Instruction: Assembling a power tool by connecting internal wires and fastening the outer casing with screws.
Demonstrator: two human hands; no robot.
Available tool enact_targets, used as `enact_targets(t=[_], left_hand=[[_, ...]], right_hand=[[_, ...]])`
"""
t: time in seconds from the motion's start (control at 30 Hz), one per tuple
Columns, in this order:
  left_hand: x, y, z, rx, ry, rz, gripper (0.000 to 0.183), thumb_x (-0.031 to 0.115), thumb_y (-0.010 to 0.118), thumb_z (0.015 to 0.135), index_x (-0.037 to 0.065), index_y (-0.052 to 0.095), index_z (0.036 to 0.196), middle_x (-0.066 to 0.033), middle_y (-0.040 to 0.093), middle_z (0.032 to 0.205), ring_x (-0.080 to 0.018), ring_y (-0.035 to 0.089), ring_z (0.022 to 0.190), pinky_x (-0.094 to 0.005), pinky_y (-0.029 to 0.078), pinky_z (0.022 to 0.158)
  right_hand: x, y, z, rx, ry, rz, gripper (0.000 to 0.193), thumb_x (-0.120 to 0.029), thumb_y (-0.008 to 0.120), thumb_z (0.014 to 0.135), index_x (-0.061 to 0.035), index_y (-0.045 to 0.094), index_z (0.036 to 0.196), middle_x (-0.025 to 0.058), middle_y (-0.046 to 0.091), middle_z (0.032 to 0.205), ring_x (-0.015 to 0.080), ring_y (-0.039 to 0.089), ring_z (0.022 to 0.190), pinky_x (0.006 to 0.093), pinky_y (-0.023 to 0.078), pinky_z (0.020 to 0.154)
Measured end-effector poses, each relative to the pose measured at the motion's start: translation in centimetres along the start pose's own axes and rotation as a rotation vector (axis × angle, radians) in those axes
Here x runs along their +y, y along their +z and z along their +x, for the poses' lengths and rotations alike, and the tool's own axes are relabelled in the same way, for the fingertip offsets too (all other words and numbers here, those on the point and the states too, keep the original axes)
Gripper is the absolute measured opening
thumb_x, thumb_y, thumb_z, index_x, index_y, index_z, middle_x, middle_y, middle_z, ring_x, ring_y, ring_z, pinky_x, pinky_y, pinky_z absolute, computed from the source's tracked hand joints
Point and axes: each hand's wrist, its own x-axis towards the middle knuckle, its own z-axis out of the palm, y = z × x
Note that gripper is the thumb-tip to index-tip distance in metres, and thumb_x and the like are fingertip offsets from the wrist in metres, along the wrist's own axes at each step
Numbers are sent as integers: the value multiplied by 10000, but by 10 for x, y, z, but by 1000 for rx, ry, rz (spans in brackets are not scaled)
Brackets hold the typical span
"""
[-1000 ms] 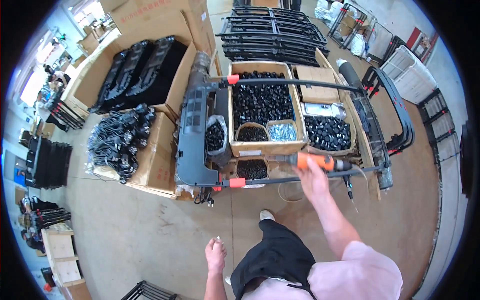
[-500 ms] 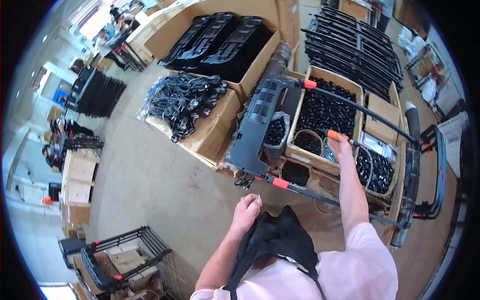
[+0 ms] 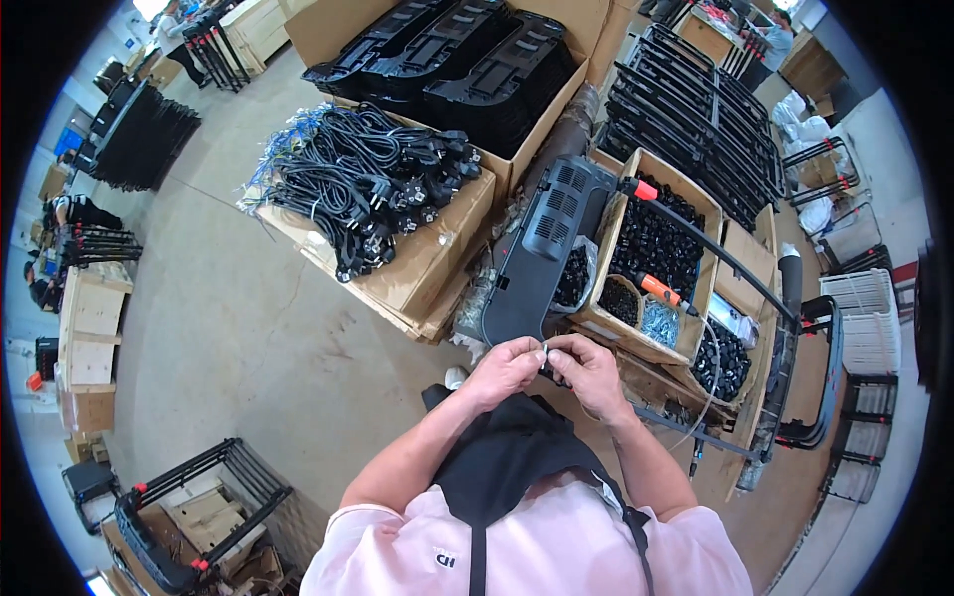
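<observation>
My left hand (image 3: 509, 373) and my right hand (image 3: 590, 375) meet in front of my black apron (image 3: 517, 457), fingertips pinched together. Between them shows a sliver of something small and pale, too small to name. Just beyond lies a dark grey plastic housing (image 3: 527, 263) with vent slots, attached to a black tubular frame (image 3: 730, 253) with red joints (image 3: 644, 190). To the right, an orange-bodied power screwdriver (image 3: 660, 290) rests across the parts box, apart from my hands. Silvery screws (image 3: 660, 324) fill a compartment below it.
Small black parts (image 3: 651, 238) fill the wooden box. Bundled power cords (image 3: 358, 184) lie on a carton (image 3: 437, 268) at left. Behind stands a large carton of black plastic covers (image 3: 502, 74), beside stacked black frames (image 3: 696, 119). A thin hose (image 3: 712, 382) hangs at right.
My right hand has let go of the orange screwdriver, which now lies on the parts box, and has come over to my left hand. My view has shifted.
</observation>
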Motion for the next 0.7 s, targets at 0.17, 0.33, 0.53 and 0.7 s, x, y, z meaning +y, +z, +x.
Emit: enact_targets(t=[0.17,0.33,0.53,0.7], left_hand=[[15,-24,6,-35,75,296,250,304,703,1038,76,607,1071,43,570,836,-64,502,730,-242,435,653],[43,-26,1,47,56,678,347,273,784,970,20,579,1089,-84,677,946,-147,640,877,-340,534,782],[18,-20,14,92,150,812,450,345,775,964,-7,582,1168,-205,721,1061,-373,713,1016,-451,542,895],[5,-12,20,173,198,781,522,327,760,966,-21,575,1308,-221,710,1186,-345,702,1117,-432,541,960]], right_hand=[[-12,9,19,-28,108,86,203,-189,704,1043,8,717,1090,21,700,869,67,616,733,248,513,652],[-19,11,40,92,-20,-24,183,-172,704,1036,8,700,1002,19,681,807,75,621,686,249,501,615],[-26,10,57,-63,-172,-250,146,-122,711,988,24,706,1000,102,719,819,152,701,743,315,552,672],[-24,2,62,-133,-308,-440,156,-140,729,973,15,721,989,103,700,819,167,684,738,326,551,682]])
